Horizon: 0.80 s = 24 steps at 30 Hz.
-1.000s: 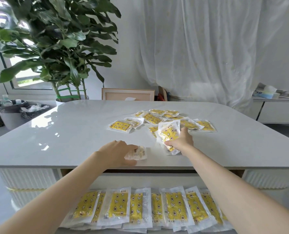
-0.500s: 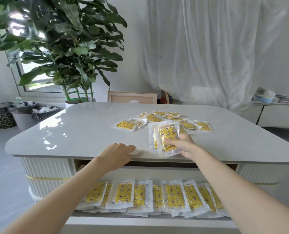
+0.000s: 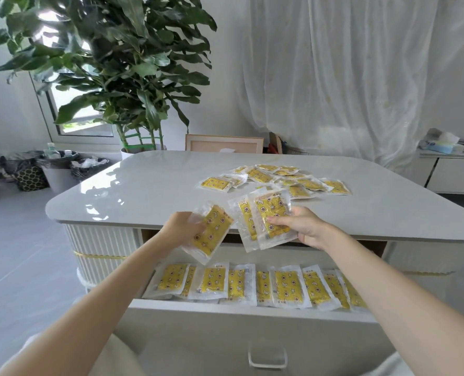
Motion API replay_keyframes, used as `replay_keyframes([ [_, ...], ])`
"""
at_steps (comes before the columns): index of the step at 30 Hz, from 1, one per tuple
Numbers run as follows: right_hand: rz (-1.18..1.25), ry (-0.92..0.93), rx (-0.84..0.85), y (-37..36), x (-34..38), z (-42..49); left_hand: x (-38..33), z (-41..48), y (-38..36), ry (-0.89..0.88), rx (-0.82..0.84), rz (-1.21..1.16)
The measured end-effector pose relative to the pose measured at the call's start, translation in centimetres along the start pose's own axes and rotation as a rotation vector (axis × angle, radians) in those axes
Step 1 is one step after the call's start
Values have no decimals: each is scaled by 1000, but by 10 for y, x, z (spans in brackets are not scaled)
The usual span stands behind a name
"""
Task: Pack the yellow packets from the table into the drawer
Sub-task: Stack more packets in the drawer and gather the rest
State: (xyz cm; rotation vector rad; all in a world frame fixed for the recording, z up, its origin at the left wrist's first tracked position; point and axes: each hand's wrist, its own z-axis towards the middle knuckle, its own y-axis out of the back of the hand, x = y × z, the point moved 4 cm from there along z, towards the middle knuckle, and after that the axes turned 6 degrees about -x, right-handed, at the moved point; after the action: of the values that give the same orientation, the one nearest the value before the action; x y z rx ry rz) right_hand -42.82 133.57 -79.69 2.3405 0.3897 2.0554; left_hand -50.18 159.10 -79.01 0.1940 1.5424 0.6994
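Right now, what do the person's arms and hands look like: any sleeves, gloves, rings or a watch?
Both forearms are bare as far up as the frame shows; no sleeves are visible. The left hand and right hand wear no gloves, and no ring, watch or bracelet shows. The nails look short and unpainted.

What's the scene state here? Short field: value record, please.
left hand: holds one yellow packet above the drawer
right hand: holds two overlapped packets
drawer: open, a row of packets along it
table: loose pile of packets left, far right part
task: unfinished
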Motion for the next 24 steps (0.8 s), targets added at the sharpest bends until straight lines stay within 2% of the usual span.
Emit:
replay_keyframes([
  [2,-45,-39,55,-1,-7,-8,20,-7,-1,93,83,-30],
  [5,-131,-161,165,-6,-25,-18,40,-14,-4,156,181,60],
  [10,-227,-293,271,-19,-53,-29,63,-10,-10,260,179,144],
  [14,-296,-400,173,-20,-79,-19,85,-3,-21,389,156,115],
  [19,-322,-470,-61,3,-108,-11,85,-3,-56,505,262,-82],
  [24,-331,-454,-260,37,-126,3,70,6,-86,505,320,-71],
])
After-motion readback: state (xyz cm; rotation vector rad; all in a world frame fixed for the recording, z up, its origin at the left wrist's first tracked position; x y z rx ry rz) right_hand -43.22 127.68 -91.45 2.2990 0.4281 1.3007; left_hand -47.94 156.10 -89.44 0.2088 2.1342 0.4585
